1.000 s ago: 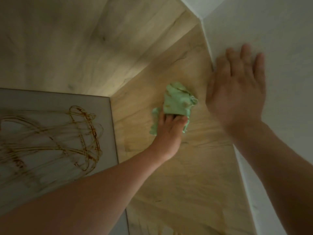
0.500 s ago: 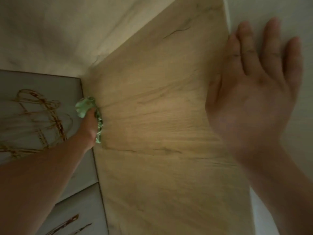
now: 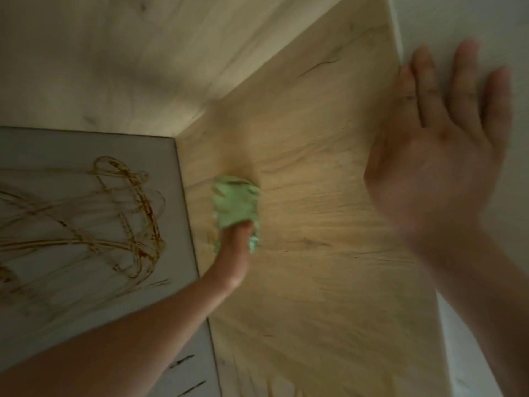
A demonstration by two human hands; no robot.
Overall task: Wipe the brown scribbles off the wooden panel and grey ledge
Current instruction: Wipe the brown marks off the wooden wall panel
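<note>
— Scribbles [image 3: 150, 224]?
— Brown loops across the grey ledge [image 3: 71, 144]. My left hand [image 3: 236, 253] bunches the green cloth [image 3: 236, 203] against the wooden panel [image 3: 329, 196] beside it; my right hand [image 3: 435, 156] lies spread on the wall [image 3: 486, 30].

Wooden panel [image 3: 315, 181] w/ green cloth [image 3: 234, 202]; grey ledge [image 3: 57, 296] w/ brown scribbles [image 3: 128, 224].

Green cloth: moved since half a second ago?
Yes. The green cloth, held in the left hand, has slid right, away from the edge of the grey ledge and out onto the wooden panel.
</note>
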